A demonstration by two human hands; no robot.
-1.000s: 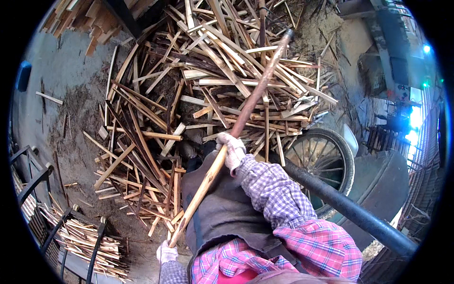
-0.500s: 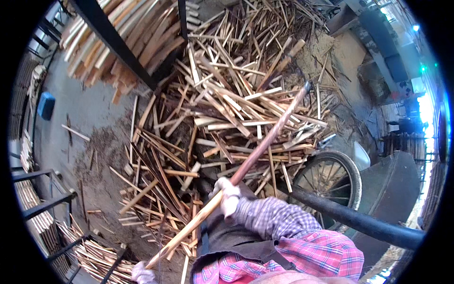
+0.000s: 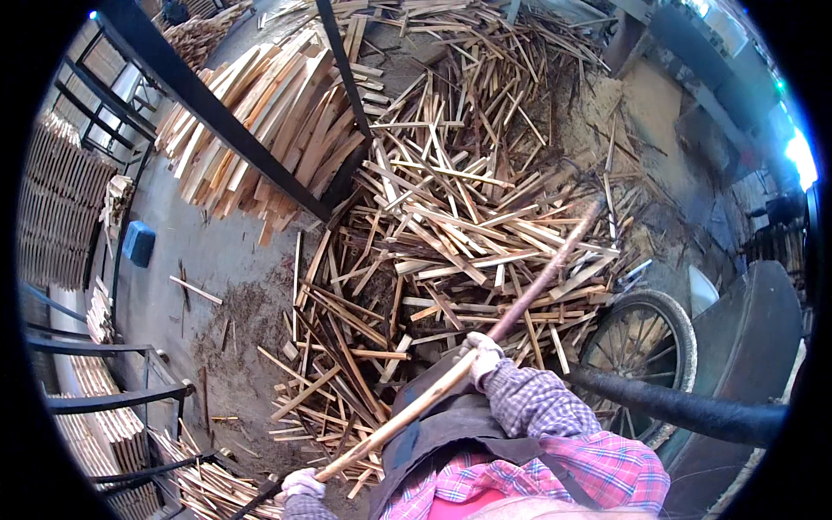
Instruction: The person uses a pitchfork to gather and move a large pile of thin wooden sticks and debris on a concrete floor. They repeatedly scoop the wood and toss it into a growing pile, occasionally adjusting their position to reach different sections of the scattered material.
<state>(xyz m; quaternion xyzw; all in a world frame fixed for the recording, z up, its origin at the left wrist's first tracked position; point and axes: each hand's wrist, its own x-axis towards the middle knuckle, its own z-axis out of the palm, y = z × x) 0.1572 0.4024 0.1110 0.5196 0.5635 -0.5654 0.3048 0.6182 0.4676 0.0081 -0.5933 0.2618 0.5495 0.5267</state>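
Soft daylight, blue glare at right rim, fisheye-bent edges

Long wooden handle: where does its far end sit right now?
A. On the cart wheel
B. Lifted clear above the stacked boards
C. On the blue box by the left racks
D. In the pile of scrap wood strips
D: the long wooden handle, gripped by the right hand and the left hand, runs up and right, and its far end meets the pile of scrap wood strips.

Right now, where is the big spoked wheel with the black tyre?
In the head view, the spoked wheel stands at lower right, beside the pile of wood strips, just past the long wooden pole.
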